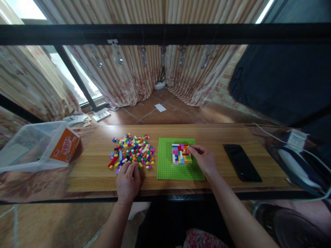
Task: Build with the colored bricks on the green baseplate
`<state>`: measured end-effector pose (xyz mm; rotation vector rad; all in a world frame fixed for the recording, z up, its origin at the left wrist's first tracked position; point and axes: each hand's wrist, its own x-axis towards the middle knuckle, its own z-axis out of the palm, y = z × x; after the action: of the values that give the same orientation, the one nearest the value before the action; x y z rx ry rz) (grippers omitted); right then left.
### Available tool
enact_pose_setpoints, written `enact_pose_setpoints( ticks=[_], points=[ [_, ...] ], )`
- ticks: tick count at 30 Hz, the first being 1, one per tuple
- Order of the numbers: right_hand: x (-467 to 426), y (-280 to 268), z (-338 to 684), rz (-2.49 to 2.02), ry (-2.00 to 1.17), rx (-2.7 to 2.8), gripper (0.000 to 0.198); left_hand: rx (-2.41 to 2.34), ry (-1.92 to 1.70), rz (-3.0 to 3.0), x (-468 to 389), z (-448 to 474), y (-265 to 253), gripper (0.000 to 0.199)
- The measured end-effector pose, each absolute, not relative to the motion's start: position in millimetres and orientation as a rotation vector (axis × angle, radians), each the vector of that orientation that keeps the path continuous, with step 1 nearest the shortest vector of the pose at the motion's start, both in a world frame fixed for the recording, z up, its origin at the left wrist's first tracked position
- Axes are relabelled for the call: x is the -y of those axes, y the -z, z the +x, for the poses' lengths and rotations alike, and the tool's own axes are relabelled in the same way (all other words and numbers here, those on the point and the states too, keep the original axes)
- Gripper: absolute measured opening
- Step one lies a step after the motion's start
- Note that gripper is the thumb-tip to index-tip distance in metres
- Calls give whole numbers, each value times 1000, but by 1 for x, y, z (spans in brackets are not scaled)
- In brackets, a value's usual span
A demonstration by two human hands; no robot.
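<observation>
On a wooden board lies a green baseplate (164, 168), and a square block of many-coloured toy bricks (181, 154) is built up near its middle. At the block's upper right corner is my right hand (205, 160), thumb and forefinger pinched together at the edge; anything between the fingertips is hidden. To the left spreads a loose pile of small toy bricks (136, 148) in many colours. My left hand (128, 181) rests at the pile's near edge with its fingers curled in and closed. What those fingers hold, if anything, cannot be made out.
A black phone (242, 163) lies on the right part of the wooden board (88, 172). Beyond the board's left end stands a clear plastic bin (31, 148) with an orange label. A dark bar (165, 34) crosses above, with metal hooks hanging from it. A white cable (269, 132) runs at right.
</observation>
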<state>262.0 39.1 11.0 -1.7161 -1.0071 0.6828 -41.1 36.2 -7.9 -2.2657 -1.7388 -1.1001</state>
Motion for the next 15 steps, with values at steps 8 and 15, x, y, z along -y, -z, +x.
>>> enact_pose_setpoints(
  ticks=[8,15],
  points=[
    [-28,-16,261,-1841,-531,1223,41,1761,1102,-2260,-36,-41,9,19],
    [-13,-21,253,-1802,-526,1340,39,1781,1099,-2267,-35,-41,8,20]
  ],
)
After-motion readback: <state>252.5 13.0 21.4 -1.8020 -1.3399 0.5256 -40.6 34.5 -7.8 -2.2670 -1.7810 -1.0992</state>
